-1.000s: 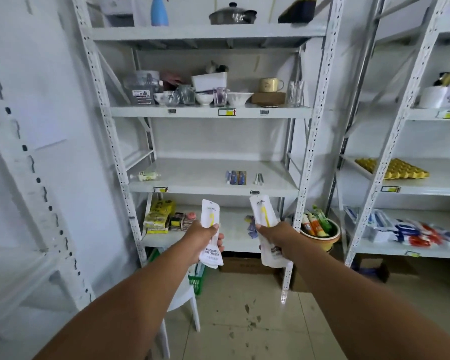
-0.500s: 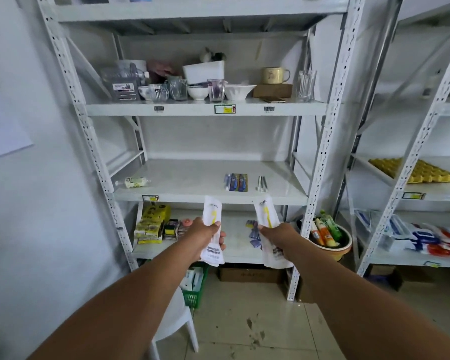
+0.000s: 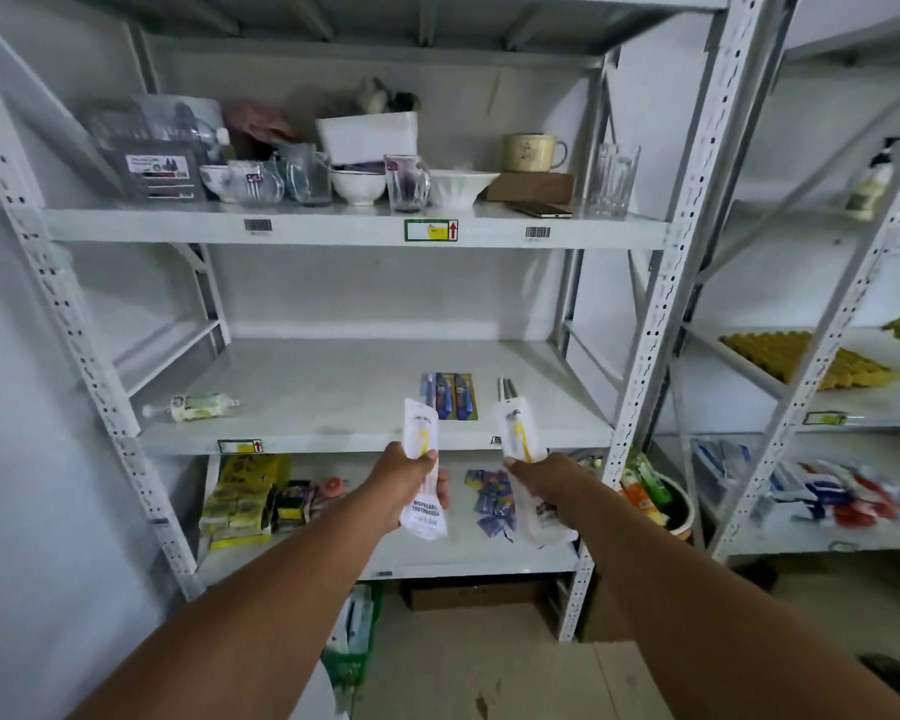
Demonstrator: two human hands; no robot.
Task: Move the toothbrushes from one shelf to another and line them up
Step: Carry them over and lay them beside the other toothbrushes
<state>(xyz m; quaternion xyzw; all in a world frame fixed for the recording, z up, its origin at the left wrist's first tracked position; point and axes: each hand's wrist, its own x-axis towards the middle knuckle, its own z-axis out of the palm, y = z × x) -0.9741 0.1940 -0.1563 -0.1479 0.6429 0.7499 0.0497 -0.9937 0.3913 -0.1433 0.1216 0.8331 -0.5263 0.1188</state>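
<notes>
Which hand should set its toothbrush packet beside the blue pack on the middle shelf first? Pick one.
Right. The right hand holds its toothbrush packet nearer the blue pack and metal pieces; the left hand is farther left.

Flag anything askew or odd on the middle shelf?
One thing: the small bottle lies tipped on its side at the middle shelf's left end. The blue toothbrush pack lies flat and fairly straight. Nothing looks spilled or damaged.

Up top, a beige mug [image 3: 530, 152] on a brown box [image 3: 531, 187], beside a clear glass [image 3: 614, 180]. Yellow egg tray [image 3: 811, 359] on the neighbouring rack, right.
</notes>
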